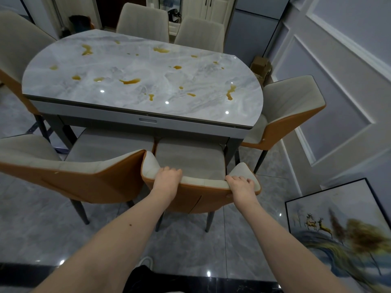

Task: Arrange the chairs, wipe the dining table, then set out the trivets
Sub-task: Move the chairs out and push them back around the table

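Both the left hand (168, 179) and right hand (240, 183) are clamped on the backrest of the chair (190, 166), tucked under the near edge of the desk (137, 81). Pushing unevenly could knock it into the neighbouring chair (74, 166).

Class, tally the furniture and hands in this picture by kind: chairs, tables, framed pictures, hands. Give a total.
Chairs: 6, including the held chair
Tables: 1, the dining table
Framed pictures: 1, the painting
Hands: 2, the left hand and the right hand
Total: 10
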The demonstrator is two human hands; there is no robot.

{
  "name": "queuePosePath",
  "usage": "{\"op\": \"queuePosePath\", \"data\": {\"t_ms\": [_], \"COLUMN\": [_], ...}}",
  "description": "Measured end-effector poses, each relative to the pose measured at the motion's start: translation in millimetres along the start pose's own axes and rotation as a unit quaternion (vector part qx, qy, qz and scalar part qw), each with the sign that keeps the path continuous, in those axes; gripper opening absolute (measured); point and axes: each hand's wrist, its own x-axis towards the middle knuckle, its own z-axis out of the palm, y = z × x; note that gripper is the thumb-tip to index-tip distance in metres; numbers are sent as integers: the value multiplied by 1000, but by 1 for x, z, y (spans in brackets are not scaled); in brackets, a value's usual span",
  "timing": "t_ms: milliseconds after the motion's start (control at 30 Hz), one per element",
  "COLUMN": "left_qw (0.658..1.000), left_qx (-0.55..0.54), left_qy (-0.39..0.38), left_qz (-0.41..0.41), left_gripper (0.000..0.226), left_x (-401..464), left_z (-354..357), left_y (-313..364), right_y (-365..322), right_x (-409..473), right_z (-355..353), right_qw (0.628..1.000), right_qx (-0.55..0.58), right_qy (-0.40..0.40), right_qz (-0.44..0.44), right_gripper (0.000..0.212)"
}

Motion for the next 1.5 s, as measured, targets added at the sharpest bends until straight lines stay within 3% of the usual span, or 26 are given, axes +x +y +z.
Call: {"op": "queuePosePath", "data": {"t_ms": [1500], "left_qw": [1000], "left_qx": [17], "left_qy": [-10], "left_qz": [1], "left_gripper": [35], "left_x": [0], "left_z": [-4], "left_y": [0], "right_y": [-5], "right_x": [1], "right_z": [-5], "right_qw": [1000], "right_qx": [0], "right_qy": [-19], "right_qz": [13], "right_gripper": [41]}}
